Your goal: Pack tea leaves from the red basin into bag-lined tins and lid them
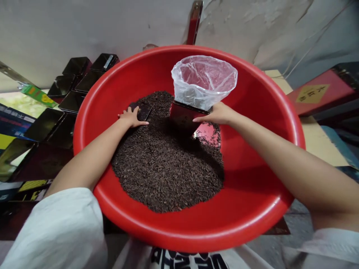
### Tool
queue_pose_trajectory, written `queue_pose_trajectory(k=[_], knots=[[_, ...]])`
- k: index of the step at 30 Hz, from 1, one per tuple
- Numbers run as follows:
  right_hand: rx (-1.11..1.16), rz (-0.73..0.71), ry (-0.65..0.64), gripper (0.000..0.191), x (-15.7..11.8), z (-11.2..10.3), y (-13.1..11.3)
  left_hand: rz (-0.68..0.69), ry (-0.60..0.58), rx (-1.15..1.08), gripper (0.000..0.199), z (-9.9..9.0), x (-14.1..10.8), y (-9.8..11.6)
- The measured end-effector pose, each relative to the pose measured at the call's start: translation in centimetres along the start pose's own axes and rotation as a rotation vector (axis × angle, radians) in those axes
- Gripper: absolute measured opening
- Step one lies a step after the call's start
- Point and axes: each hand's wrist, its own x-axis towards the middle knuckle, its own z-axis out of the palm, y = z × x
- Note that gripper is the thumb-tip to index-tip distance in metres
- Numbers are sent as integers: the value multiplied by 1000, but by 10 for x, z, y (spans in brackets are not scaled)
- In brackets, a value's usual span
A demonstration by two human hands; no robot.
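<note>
A broad heap of dark, twisted dry leaves that looks like loose tea point(168, 168) lies in a big red plastic basin point(252, 179). My left hand point(131, 117) rests at the heap's back left, fingers spread, against a flat dark piece like a tin lid point(145, 111). My right hand point(217, 114) is closed around the right side of a dark red tin point(185, 116), thumb across its front. This tin stands slightly tilted at the heap's far right edge. From its mouth a clear plastic bag point(204, 76) rises, opened wide at the top. The inside of the tin is hidden.
Several dark open tins point(45, 123) stand close together left of the basin, near a green carton point(37, 95). To the right a red tin with a yellow label point(322, 93) lies by some cardboard point(319, 144). A peeling wall point(112, 26) closes off the back.
</note>
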Motion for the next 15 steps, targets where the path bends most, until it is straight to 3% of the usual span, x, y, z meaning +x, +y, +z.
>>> queue_pose_trajectory(k=[3, 6, 9, 15], knots=[[3, 28, -41, 87, -1, -2, -6, 21, 79, 24, 98, 4, 4, 6], [15, 26, -53, 85, -1, -3, -6, 127, 205, 94, 65, -5, -1, 26], [6, 41, -67, 85, -1, -4, -4, 137, 251, 79, 40, -29, -5, 44], [17, 53, -79, 84, -1, -5, -6, 151, 456, 70, 46, -86, 19, 58]])
